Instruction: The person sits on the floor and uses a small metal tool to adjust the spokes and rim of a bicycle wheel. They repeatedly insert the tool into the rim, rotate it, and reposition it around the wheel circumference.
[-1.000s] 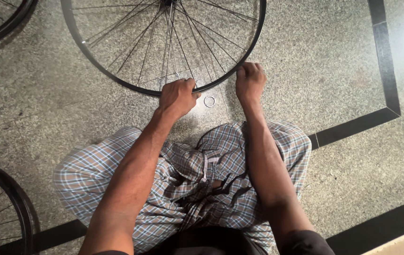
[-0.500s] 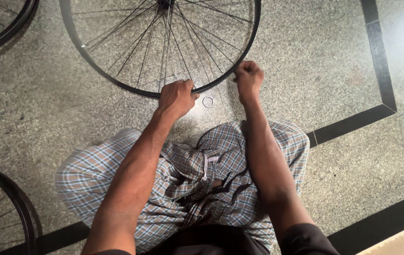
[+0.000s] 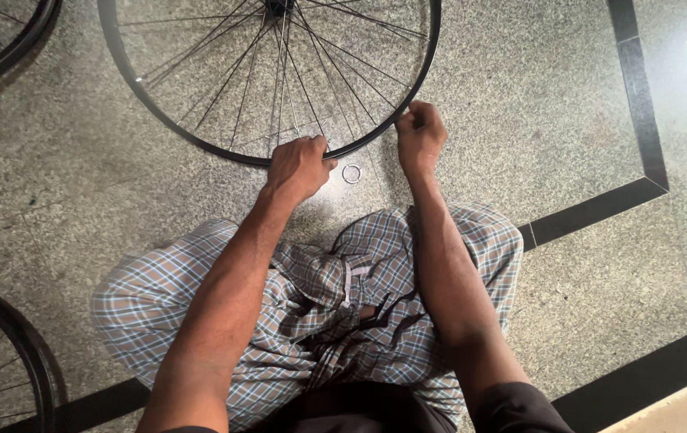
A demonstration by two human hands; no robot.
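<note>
Nearest, checked cloth [image 3: 311,321] covers the folded legs at 6 o'clock, speckled stone floor [image 3: 584,200] open at 3 o'clock. Left hand [image 3: 299,167] clenches the black bicycle rim [image 3: 199,138] at its near edge; right hand [image 3: 419,135] pinches the same rim toward 1 o'clock. A small metal ring [image 3: 351,173] lies between them. Other wheels sit at 8 [image 3: 14,353] and 11 o'clock [image 3: 6,48]
</note>
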